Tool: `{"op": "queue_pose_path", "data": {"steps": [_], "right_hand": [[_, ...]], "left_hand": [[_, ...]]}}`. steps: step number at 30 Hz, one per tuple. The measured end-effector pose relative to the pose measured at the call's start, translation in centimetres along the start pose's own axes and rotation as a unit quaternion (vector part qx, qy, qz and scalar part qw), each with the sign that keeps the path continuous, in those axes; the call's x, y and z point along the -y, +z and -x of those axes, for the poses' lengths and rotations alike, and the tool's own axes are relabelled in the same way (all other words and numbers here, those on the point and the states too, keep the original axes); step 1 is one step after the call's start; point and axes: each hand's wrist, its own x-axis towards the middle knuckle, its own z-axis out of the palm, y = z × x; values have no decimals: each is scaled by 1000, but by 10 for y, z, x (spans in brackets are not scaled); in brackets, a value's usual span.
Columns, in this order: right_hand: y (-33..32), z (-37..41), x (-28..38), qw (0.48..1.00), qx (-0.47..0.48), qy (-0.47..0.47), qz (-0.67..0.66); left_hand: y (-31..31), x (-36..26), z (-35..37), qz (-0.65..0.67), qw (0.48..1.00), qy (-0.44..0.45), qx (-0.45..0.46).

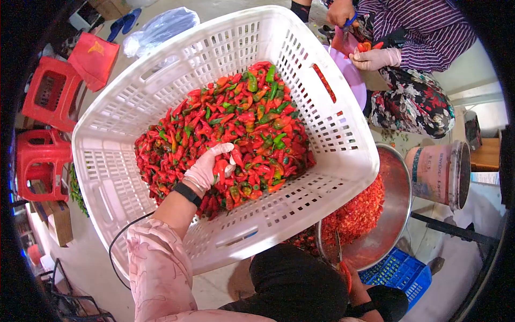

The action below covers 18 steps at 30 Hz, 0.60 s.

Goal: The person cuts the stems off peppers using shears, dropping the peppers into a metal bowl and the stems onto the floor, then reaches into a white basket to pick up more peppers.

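My left hand [204, 169], in a thin white glove, reaches into a large white plastic basket [214, 252]. Its fingers close around red chili peppers [220, 167] at the surface of the pile. Red peppers with some green ones [252, 83] fill the basket's bottom. Low in the view, my right hand [358, 294] is partly hidden beside my dark-clothed leg. It grips red-handled scissors [345, 275], whose blades point up over the edge of a metal bowl [396, 214]. Chopped red chili [357, 214] is heaped inside that bowl, partly covered by the basket's corner.
Across from me, a person in a striped sleeve [424, 32] holds blue-handled scissors [350, 21] and peppers over a lilac basin [357, 80]. A bucket [437, 174] and blue crate [402, 276] are at right. Red stools [43, 166], a red bag [94, 60] and clear plastic [161, 32] lie left.
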Motion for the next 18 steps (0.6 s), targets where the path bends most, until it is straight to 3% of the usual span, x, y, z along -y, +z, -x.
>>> {"op": "queue_pose_path", "data": {"steps": [3,4,5,7,8,11,12,13,15,18], "right_hand": [[4,5,7,997,-15,66,-41],[2,2,4,997,-14,66,-40],[-1,-4,-2,998,-17,53,-36],[-3,-6,-5,999,-19,40,-31],[-1,-4,-4,999,-17,15,37],[-7,-9,-9,992,-15,-34,120],[-9,-12,-11,989,-14,-58,135],[-13,-13,-14,989,-14,-57,135],[-7,-9,-7,994,-14,-32,106],[2,-3,1,992,-17,-57,116]], "left_hand": [[8,10,1,-86,995,-24,-53],[2,17,-2,-126,989,-64,-49],[-16,33,-12,-151,986,-61,40],[-15,42,-9,-134,983,-128,5],[-13,46,-9,-141,980,-137,-5],[-14,48,-14,-230,971,-68,-27],[-20,38,-17,-364,931,-25,8],[-27,34,-21,-365,931,-26,8],[-28,25,-24,-316,937,133,-64],[-27,12,-31,-200,924,128,-299]]}}
